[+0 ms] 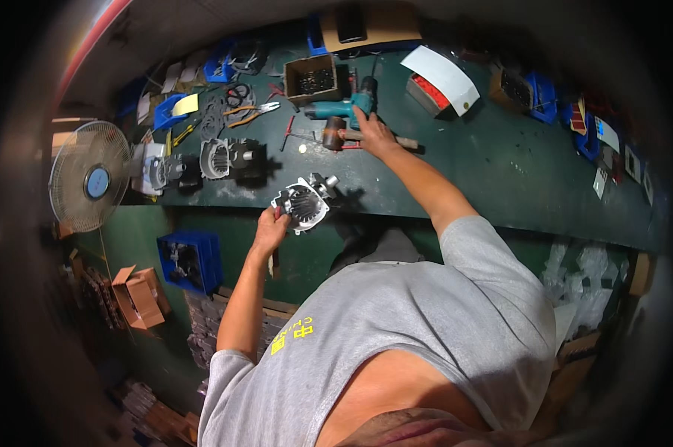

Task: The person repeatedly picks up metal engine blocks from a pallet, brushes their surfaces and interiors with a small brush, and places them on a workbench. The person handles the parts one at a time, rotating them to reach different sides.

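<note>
Far left I log a round fan [91, 176], blue at its hub [97, 182]. Lower: open cardboard box [141, 299]; blue crate [212, 261] with dark contents [184, 258]. On the green bench [515, 167] I note orange-handled pliers [252, 115], brown carton [314, 97] of small dark parts [314, 79], white sheet [450, 78] partly over red pieces [428, 90]. Clear plastic bags [593, 268], right.

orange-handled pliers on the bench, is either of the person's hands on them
No, the orange-handled pliers lie on the green bench, clearly apart from both the left hand and the right hand.
</note>
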Available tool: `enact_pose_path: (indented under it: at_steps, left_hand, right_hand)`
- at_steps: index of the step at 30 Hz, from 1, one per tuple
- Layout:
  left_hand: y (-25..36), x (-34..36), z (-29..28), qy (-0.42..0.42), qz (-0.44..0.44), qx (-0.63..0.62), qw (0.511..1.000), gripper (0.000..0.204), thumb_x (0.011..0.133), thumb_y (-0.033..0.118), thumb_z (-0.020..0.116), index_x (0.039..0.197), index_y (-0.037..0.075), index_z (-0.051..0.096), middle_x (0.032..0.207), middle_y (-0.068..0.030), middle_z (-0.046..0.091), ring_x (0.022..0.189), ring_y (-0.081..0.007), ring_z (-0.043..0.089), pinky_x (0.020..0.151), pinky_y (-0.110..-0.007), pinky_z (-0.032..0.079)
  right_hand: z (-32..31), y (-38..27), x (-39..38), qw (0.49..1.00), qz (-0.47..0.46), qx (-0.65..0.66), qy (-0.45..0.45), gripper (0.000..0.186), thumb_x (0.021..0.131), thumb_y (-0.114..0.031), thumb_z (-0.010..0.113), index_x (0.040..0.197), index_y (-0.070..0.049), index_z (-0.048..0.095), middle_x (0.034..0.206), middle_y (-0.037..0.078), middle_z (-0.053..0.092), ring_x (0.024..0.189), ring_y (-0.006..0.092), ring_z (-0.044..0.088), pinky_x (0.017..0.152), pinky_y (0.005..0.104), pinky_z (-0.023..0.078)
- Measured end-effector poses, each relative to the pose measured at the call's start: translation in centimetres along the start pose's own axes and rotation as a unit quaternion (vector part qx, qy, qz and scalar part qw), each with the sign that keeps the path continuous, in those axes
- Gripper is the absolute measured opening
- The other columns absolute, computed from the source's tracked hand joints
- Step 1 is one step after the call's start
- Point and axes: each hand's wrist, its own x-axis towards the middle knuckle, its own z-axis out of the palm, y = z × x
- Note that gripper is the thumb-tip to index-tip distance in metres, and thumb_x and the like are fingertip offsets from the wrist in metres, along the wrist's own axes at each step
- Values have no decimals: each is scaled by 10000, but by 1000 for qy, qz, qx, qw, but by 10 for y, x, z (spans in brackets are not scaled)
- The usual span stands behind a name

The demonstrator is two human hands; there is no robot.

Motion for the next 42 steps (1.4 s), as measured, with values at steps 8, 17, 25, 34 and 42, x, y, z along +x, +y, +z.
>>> enact_pose_path:
  at_steps: [8, 17, 25, 34, 42]
  left_hand:
    - [4, 2, 1, 1, -3, -36, 999, 274, 871, 161, 613, 1047, -45, 654, 889, -79, 702, 798, -187, 683, 680, -359, 597]
    - [30, -22, -22, -20, 35, -19, 999, 220, 889, 118, 586, 1043, -17, 666, 903, -48, 702, 794, -149, 672, 666, -323, 576]
    - [89, -41, -39, -10, 33, -15, 999, 157, 923, 134, 599, 1042, 37, 632, 856, 21, 630, 754, -103, 603, 649, -288, 522]
    - [173, 36, 13, -105, 154, 110, 976, 209, 891, 180, 642, 937, -16, 587, 754, -33, 563, 685, -127, 545, 616, -317, 462]
    - [217, 120, 100, -118, 272, 197, 934, 315, 833, 227, 638, 920, -75, 631, 861, -303, 677, 892, -447, 688, 812, -485, 528]
  right_hand:
    - [33, 31, -56, 994, -61, -36, 89, 653, 796, -67, 735, 1386, -100, 455, 1306, 205, 547, 1216, 419, 542, 994, 522, 507]
    - [73, 21, -33, 988, -74, -38, 130, 301, 840, -44, 606, 1140, -35, 581, 1186, 190, 607, 1183, 393, 550, 937, 506, 535]
    - [78, -4, -11, 955, -50, 279, -92, 524, 896, -333, 736, 1277, 2, 609, 1209, 218, 681, 1132, 332, 667, 956, 439, 543]
    - [56, 110, -121, 873, 94, 432, 206, 295, 956, -244, 697, 1135, -10, 723, 962, 94, 744, 845, 163, 677, 758, 323, 539]
    - [22, 107, -162, 793, 242, 530, 179, 265, 991, -191, 650, 1180, -8, 677, 1055, 66, 710, 915, 170, 700, 712, 333, 608]
